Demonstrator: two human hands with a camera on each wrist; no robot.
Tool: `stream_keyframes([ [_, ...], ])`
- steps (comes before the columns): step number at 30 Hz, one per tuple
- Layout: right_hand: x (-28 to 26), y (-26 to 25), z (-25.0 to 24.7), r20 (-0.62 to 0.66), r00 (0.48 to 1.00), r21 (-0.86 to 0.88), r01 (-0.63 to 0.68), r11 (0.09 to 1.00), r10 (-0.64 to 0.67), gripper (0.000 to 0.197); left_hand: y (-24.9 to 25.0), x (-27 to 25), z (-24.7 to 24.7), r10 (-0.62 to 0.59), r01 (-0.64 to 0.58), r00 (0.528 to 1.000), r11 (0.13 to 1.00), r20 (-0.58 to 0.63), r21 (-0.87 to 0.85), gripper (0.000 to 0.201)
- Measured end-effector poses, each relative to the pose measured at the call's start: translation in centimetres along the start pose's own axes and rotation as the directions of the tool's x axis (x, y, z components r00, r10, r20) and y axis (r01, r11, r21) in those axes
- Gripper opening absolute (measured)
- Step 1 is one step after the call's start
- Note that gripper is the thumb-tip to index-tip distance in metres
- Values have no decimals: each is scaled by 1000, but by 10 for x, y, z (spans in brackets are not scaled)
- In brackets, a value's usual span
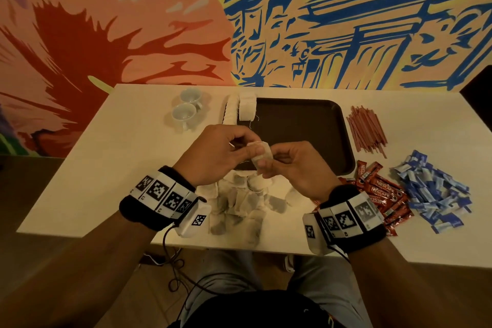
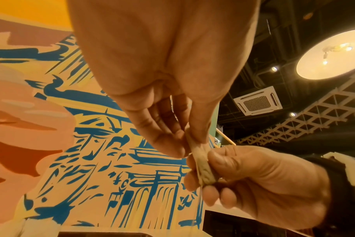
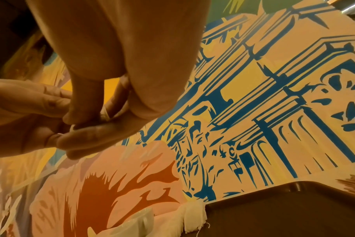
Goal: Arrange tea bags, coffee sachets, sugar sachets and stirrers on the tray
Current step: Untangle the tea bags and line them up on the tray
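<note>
Mural-backed table [image 1: 106,168], tea bag [image 1: 262,155] pinched.

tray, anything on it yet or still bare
Mostly bare: the tray carries only a row of tea bags standing along its far left edge; stirrers lie beside it.

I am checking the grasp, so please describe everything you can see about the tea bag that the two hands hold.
The tea bag is a small flat pouch of thin, pale, half-transparent paper with dark tea showing inside. Both hands hold it in the air above the near left corner of the brown tray. The left hand pinches its upper end and the right hand pinches its lower part. In the left wrist view it appears edge-on, slim and a little bulged. Whether a string hangs from it cannot be told.
</note>
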State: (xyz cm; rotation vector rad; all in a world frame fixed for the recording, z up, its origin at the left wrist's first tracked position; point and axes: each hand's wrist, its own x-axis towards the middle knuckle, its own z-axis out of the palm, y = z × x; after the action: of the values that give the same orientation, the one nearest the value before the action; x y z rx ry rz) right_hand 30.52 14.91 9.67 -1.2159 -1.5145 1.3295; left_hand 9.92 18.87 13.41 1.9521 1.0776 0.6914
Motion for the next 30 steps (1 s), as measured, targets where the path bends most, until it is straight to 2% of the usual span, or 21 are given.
stream_keyframes([
  [11,7,27,0,25,996,-49,-80,996,82,12,-22,8,9,-42,42,996,999,75,-3,11],
  [14,10,35,-6,34,987,-195,-145,970,154,24,-31,19,1,-69,70,997,997,34,-16,8],
  [16,11,41,-8,-5,974,-336,-216,917,228,36,-41,32,-11,-80,79,997,997,7,6,7],
  [18,10,47,-6,-11,963,-479,-243,844,271,60,-50,48,-26,-82,82,997,994,1,67,7],
  [21,10,64,11,124,922,-727,-168,666,368,106,-60,76,-46,-126,113,991,967,42,230,7],
  [23,10,78,26,208,878,-820,-84,566,431,123,-68,96,-56,-198,149,973,932,120,330,7],
  [25,10,86,37,276,835,-869,6,495,476,133,-79,112,-62,-260,165,943,908,210,384,8],
  [27,12,94,45,323,788,-900,84,427,525,134,-93,124,-63,-281,153,922,896,267,416,9],
  [28,14,96,48,333,776,-911,118,395,536,134,-99,128,-62,-287,149,916,891,280,428,9],
  [30,17,105,53,332,785,-924,158,349,522,131,-110,134,-57,-299,153,910,886,288,437,8],
])
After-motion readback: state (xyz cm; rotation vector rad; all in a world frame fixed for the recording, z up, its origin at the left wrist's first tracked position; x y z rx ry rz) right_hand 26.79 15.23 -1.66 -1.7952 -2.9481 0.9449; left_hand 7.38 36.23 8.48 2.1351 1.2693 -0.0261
